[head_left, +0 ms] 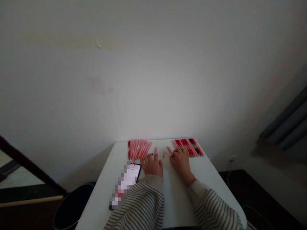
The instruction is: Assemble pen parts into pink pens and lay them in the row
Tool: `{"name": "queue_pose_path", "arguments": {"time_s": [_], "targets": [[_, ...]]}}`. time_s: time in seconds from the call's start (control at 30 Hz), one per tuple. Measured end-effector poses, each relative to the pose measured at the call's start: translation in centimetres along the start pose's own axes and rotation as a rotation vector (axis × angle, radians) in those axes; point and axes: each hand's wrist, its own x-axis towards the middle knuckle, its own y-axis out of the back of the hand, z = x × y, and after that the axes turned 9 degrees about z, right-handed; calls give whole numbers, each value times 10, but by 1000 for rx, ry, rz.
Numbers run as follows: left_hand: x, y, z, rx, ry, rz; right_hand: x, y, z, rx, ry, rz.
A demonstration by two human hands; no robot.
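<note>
On a white table [211,172], my left hand [152,164] lies palm down with fingers spread, holding nothing, just in front of a fanned pile of several pink pens [139,148]. A single pink piece [155,150] lies past its fingertips. My right hand [180,160] rests with fingers curled beside a row of red and black pen parts [189,146]. Its fingertips touch a pink pen [169,150]; whether it grips the pen is unclear. Both arms wear striped sleeves.
A phone [127,183] with a lit screen lies on the table left of my left wrist. A dark round bin [72,206] stands on the floor at the left. A plain wall rises right behind the table. A wall socket [232,158] sits at the right.
</note>
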Motion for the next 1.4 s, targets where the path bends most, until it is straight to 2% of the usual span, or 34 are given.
{"name": "queue_pose_path", "arguments": {"time_s": [0.27, 0.53, 0.73, 0.9, 1.07, 1.4], "targets": [[4, 1, 4, -51, -22, 4, -2, -1, 0, -12, 0, -19], [11, -9, 9, -158, -4, -41, -8, -3, 3, -31, -18, -7], [14, -8, 13, -170, 29, -62, -9, -4, 7, 2, -28, 53], [15, -7, 14, -148, 44, -79, -8, -1, 5, 116, 62, -15], [15, -10, 13, -127, 49, -75, -8, -1, 2, 121, 88, -64], [15, -13, 12, -105, 62, -57, -5, -3, 0, 121, 110, -68]]}}
